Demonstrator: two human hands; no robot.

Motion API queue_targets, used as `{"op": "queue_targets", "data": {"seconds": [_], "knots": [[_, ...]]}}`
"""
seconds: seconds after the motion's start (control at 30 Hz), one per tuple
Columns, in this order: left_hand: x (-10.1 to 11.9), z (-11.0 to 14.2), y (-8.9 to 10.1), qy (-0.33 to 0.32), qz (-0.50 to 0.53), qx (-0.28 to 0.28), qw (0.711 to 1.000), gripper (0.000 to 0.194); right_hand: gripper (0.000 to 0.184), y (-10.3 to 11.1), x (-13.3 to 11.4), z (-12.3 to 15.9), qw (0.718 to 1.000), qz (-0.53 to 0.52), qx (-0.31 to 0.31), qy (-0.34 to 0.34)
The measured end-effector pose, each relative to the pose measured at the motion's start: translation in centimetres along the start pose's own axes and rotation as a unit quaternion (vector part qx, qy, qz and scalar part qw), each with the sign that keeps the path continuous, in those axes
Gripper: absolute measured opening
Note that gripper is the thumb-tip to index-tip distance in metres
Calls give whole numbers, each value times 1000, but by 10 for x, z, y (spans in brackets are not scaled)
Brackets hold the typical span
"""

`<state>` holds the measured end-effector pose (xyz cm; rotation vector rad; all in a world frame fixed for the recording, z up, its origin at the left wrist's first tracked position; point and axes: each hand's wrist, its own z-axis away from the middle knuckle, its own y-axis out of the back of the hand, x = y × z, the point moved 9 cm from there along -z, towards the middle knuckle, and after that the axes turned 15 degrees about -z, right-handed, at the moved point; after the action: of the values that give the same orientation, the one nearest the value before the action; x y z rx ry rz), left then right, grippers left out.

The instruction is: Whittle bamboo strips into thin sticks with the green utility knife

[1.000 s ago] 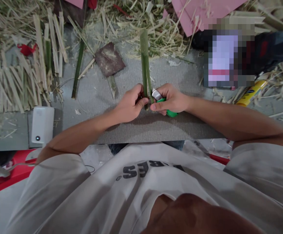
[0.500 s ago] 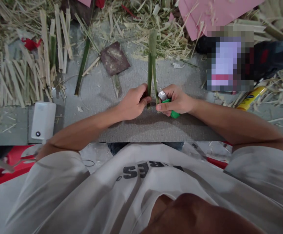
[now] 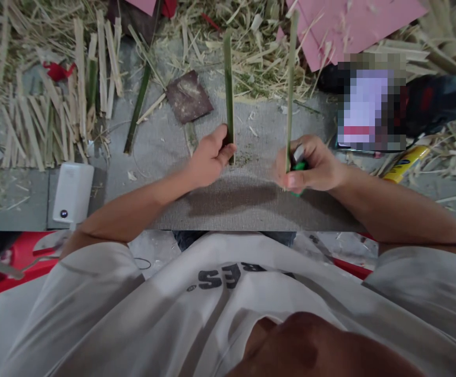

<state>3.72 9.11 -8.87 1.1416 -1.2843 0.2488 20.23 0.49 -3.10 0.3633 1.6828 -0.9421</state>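
Note:
My left hand [image 3: 212,157] is closed on a green bamboo strip [image 3: 228,78], which stands up from between thumb and fingers. A narrower, paler bamboo strip [image 3: 290,78] rises from my right hand [image 3: 310,165], pinched at its lower end. Also tucked in that hand is a green-handled cutter [image 3: 298,154] with a silver metal part; fingers cover most of it, and no blade shows clearly. The two strips are apart, both over the grey table [image 3: 212,209]. Beyond my left hand lies a dusty brown square piece [image 3: 189,98].
At left are split bamboo pieces [image 3: 35,131] and a white power bank [image 3: 73,192]. Shavings [image 3: 200,47] cover the back, with pink sheets [image 3: 353,31] at back right. A pixelated device [image 3: 365,104] and a yellow tube [image 3: 406,163] lie at right.
The bamboo, split but joined at its far end before, is now in two separate strips. My right hand has moved right with the thinner strip and the cutter; loose shavings are in the air.

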Motion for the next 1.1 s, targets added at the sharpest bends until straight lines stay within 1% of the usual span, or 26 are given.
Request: {"op": "queue_targets", "data": {"seconds": [0.07, 0.1, 0.17, 0.3, 0.37, 0.43, 0.47, 0.57, 0.63, 0.7, 0.77, 0.87, 0.97, 1.03, 1.1], "knots": [[2, 1, -7, 10, 67, -17, 998, 58, 42, 12, -8, -5, 998, -22, 29, 44], [3, 2, -9, 19, 104, -20, 994, 59, 41, 18, -9, -9, 997, -29, 44, 54], [9, 2, -13, 34, 187, -32, 981, 59, 47, 29, -4, -15, 996, -21, 78, 37], [23, 3, -24, 68, 345, -92, 932, 57, 61, 41, 7, -19, 992, 29, 124, 20], [25, 4, -25, 91, 385, -92, 914, 56, 62, 44, 9, -18, 989, 59, 134, 31], [21, 4, -24, 127, 398, -73, 906, 56, 59, 44, 13, -19, 988, 65, 136, 30], [19, 5, -24, 147, 400, -68, 902, 55, 58, 43, 15, -19, 990, 45, 131, 30], [15, 7, -27, 193, 409, -68, 889, 55, 52, 34, 20, -22, 991, -85, 98, 15], [16, 8, -28, 204, 419, -62, 883, 54, 52, 25, 24, -22, 984, -161, 79, -18], [17, 7, -28, 201, 432, -51, 878, 52, 59, 16, 27, -21, 974, -203, 76, -63], [20, 7, -28, 193, 443, -45, 874, 51, 65, 10, 27, -19, 966, -233, 74, -87], [23, 6, -28, 179, 448, -53, 874, 52, 64, 4, 23, -19, 960, -264, 54, -80], [23, 5, -27, 159, 429, -65, 887, 54, 60, 6, 22, -18, 958, -273, 51, -66], [23, 4, -25, 139, 416, -67, 896, 56, 58, 8, 25, -19, 961, -263, 54, -60], [25, 3, -23, 107, 409, -72, 903, 60, 56, 16, 27, -20, 970, -225, 78, -43]]}}
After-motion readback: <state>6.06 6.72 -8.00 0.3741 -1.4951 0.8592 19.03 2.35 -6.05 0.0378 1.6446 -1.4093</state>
